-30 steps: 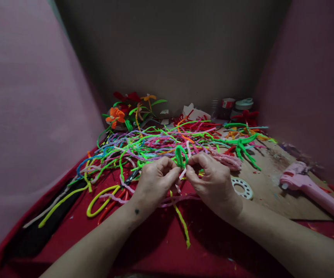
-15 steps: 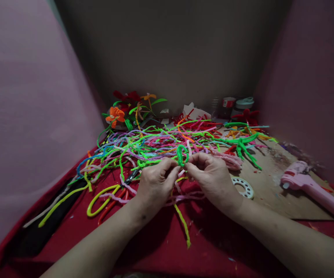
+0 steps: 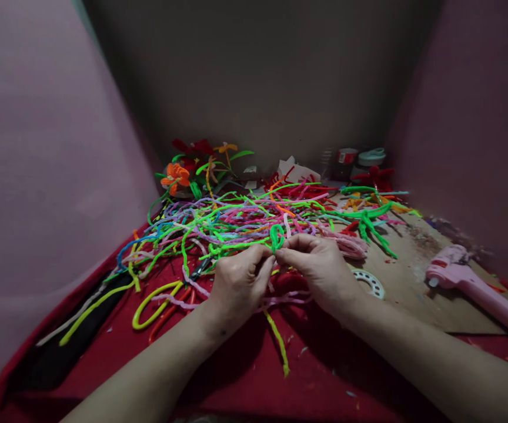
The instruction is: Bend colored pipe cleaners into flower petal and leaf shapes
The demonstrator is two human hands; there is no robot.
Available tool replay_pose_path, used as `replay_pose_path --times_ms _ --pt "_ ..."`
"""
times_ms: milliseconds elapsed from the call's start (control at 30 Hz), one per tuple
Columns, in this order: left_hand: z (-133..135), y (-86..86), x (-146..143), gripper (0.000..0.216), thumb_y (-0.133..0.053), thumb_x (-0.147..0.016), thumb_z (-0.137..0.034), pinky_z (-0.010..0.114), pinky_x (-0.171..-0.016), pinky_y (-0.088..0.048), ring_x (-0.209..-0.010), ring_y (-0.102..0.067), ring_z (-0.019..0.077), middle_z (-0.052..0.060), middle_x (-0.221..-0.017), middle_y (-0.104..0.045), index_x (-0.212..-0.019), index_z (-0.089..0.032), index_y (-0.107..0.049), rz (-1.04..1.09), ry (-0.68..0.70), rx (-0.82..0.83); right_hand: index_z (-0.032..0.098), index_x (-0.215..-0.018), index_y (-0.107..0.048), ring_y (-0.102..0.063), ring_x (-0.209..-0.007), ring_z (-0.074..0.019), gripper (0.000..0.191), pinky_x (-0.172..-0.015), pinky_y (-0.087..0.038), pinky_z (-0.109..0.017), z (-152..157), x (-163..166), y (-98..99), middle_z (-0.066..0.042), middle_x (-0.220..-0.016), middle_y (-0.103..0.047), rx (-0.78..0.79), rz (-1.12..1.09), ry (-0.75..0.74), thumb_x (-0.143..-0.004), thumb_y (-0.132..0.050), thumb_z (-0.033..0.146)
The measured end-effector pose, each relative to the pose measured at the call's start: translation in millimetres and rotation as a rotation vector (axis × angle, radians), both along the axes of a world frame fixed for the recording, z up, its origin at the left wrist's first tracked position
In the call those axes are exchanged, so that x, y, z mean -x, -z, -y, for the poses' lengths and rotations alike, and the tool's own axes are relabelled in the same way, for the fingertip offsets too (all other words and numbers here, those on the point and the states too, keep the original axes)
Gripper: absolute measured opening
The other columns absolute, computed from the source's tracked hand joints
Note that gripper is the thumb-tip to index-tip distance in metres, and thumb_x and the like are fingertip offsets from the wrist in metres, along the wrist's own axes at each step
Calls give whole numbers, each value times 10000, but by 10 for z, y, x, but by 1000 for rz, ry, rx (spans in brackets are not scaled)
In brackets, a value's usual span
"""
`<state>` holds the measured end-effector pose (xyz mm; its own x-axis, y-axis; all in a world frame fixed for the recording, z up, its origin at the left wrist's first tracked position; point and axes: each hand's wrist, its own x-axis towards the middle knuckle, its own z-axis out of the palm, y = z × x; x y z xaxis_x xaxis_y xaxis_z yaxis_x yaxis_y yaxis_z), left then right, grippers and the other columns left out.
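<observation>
Between my fingertips a green pipe cleaner (image 3: 276, 236) stands bent into a small upright loop. My left hand (image 3: 244, 277) pinches its base from the left, thumb against finger. From the right, my right hand (image 3: 318, 267) pinches the same base, so the fingertips of both hands almost meet. Just behind them spreads a tangled heap of pipe cleaners (image 3: 240, 214) in green, purple, pink and other colours. A yellow pipe cleaner (image 3: 277, 343) lies on the cloth below my hands. The very ends of the green one are hidden by my fingers.
Pliers with yellow and red handles (image 3: 159, 302) lie left of my hands. A white ring with holes (image 3: 370, 283) and a pink glue gun (image 3: 470, 282) rest at the right, by a brown board (image 3: 452, 317). Pipe-cleaner flowers (image 3: 177, 176) stand at the back left.
The green loop looks narrower and more closed than before. My right hand has shifted slightly left, closer to my left fingertips.
</observation>
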<state>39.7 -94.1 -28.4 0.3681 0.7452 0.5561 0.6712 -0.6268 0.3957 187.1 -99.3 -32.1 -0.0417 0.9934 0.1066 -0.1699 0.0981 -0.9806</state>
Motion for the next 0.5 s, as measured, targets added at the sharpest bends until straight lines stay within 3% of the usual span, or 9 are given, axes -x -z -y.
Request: replay_pose_path --times_ms 133,233,300,433,500 --pt "-20 4 4 140 -484 -826 -228 192 -567 -416 -555 -572 97 7 -645 -639 -765 -175 -598 21 0 -4 154 -702 -575 -557 -566 -111 187 -579 -460 -266 -97 -62 21 19 -644 -579 127 -335 -199 -613 -720 232" --pt "-11 -32 -7 123 -504 -809 -234 200 -579 -424 -570 -575 101 5 -665 -644 -766 -186 -607 64 25 66 176 -775 -590 -564 -579 -102 184 -576 -462 -252 -117 -94 -17 27 -685 -590 78 -351 -235 -657 -704 259" --pt "0 -82 -23 116 -525 -792 -243 200 -557 -428 -551 -570 102 3 -636 -634 -737 -178 -604 155 46 221 160 -755 -604 -554 -557 -94 162 -560 -449 -236 -114 -101 -42 17 -661 -596 59 -284 -261 -687 -684 284" --pt "1 -200 -51 185 -505 -804 -330 215 -469 -441 -436 -550 103 -9 -578 -609 -758 -155 -546 445 113 689 137 -717 -613 -556 -515 -98 196 -529 -446 -237 -106 -94 -48 -2 -629 -611 85 -243 -268 -693 -680 319" --pt "-3 -225 -52 192 -500 -805 -340 223 -461 -449 -427 -556 106 -9 -586 -610 -786 -152 -532 497 149 792 139 -725 -614 -569 -521 -107 188 -538 -459 -248 -104 -85 -30 -7 -640 -622 83 -247 -266 -697 -678 313"
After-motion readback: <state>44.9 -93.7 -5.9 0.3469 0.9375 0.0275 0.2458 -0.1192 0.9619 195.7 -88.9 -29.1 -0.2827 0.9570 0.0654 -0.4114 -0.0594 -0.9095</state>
